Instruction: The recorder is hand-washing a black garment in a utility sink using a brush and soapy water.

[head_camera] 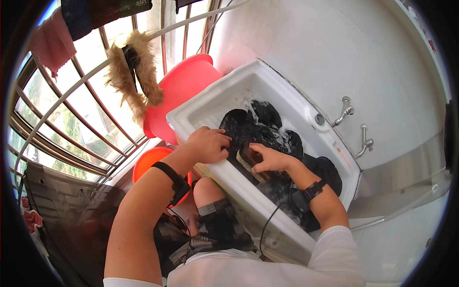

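A wet black garment (261, 131) with white suds on it lies bunched in a white sink basin (211, 95). My right hand (270, 158) grips a wooden scrubbing brush (254, 154) by its brown back, and the pale bristles face down and to the left, close to the black fabric. My left hand (209, 145) rests at the basin's near rim with its fingers curled at the garment's edge; whether the fingers pinch the fabric is hidden. More of the dark cloth spreads to the basin's right end, under my right forearm.
Two metal taps (346, 113) stick out from the wall behind the basin. A large pink-red tub (190, 80) and an orange bucket (147, 161) stand left of it. Brown fur trim (118, 71) hangs over a pipe by the barred window. Thin cables run from both wrist straps.
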Available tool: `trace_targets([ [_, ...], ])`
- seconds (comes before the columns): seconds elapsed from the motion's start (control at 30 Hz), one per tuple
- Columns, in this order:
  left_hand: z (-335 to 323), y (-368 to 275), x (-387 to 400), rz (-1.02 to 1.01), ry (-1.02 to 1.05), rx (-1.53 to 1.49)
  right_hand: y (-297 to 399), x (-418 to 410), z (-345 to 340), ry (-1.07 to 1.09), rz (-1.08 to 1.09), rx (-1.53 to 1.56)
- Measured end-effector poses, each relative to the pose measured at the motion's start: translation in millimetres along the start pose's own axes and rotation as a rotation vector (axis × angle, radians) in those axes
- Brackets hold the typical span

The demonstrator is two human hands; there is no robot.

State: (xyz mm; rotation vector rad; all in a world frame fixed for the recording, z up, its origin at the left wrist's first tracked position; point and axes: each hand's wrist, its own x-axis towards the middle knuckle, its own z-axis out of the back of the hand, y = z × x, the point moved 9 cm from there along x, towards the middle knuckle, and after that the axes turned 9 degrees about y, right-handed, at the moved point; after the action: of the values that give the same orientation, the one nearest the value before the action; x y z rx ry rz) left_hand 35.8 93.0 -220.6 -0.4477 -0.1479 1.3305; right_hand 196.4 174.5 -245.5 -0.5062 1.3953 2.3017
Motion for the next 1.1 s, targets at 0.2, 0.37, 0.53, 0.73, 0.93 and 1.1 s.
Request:
trace_targets([
  [0.2,10.8,1.6,-6.3,0.120,0.012,-0.043,-16.6,3.4,4.8,-0.101,-0.227,-0.335],
  [0.37,13.0,0.6,-5.9,0.093,0.014,-0.055,9.7,-34.7,76.1,-0.292,-0.303,-0.422],
  [0.53,11.2,2.2,-8.4,0.051,-0.051,0.019,45.7,-9.8,145.9,-0.449,-0.492,-0.731],
  [0.73,12.5,-1.3,-5.0,0.069,-0.025,-0.027,26.9,84.8,149.8,-0.407,-0.430,-0.983],
  [0.93,14.4,-0.8,-7.6,0.036,-0.116,-0.049,25.3,49.6,151.1,-0.612,-0.198,-0.558],
  [1.1,15.6,5.5,-12.9,0.031,-0.114,-0.039,-60.0,-37.4,156.8,-0.630,-0.435,-0.206],
])
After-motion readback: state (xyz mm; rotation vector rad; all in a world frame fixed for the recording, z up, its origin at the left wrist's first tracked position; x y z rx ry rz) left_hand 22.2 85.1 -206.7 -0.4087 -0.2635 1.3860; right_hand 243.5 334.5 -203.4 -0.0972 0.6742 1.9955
